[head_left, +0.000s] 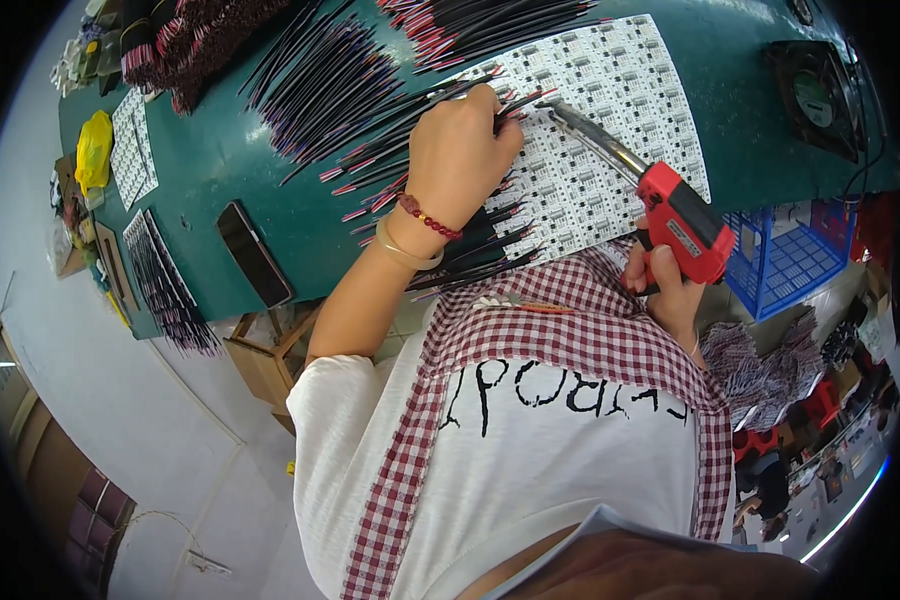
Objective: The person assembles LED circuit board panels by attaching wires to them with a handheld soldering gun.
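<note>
My left hand (pixel 462 145) is closed, pinching a thin red and black wire (pixel 530 100) above a white sheet of small circuit boards (pixel 638 110). My right hand (pixel 670 285) grips a red and black soldering gun (pixel 682 222) by its handle. The metal tip of the gun points up and left, close to the end of the wire and over the boards. Along the sheet's left side, several black wires (pixel 385 160) stick out, partly hidden under my left wrist.
Bundles of cut wires (pixel 335 90) cover the back of the green table (pixel 200 160). A phone (pixel 253 255) lies at left, beside a wired board panel (pixel 160 270). A small black fan (pixel 815 98) stands at far right, above a blue crate (pixel 785 265) beside the table.
</note>
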`<state>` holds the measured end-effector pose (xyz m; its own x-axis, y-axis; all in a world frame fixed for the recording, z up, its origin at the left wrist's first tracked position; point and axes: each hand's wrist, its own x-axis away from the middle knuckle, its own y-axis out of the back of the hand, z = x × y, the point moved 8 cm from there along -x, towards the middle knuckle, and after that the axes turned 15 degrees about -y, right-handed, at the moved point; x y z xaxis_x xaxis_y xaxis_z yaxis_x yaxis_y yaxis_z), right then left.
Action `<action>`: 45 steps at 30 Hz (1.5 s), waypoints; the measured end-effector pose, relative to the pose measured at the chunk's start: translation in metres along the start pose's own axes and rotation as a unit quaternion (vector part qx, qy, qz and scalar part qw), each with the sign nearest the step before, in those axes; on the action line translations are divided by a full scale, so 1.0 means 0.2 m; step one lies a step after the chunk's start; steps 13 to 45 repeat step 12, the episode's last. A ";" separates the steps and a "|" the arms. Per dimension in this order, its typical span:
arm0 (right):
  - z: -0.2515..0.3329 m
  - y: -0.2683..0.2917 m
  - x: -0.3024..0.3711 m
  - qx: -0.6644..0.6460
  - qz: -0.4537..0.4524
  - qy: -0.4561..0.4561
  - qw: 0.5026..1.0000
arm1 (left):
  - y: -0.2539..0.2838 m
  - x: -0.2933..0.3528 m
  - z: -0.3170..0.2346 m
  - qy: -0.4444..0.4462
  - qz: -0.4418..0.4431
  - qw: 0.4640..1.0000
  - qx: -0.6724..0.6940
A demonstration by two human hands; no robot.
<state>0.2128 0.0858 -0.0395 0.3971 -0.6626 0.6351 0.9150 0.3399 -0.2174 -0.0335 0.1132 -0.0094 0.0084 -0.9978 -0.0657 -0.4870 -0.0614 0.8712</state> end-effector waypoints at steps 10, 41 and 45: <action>-0.01 0.00 0.00 -0.026 0.012 -0.019 0.999 | -0.01 0.00 0.01 0.012 0.036 0.999 -0.013; -0.01 0.00 -0.01 -0.012 0.020 -0.021 1.000 | -0.01 0.00 0.02 0.020 0.045 0.999 -0.012; -0.01 0.00 -0.01 -0.012 0.020 -0.021 1.000 | -0.01 0.00 0.02 0.020 0.045 0.999 -0.012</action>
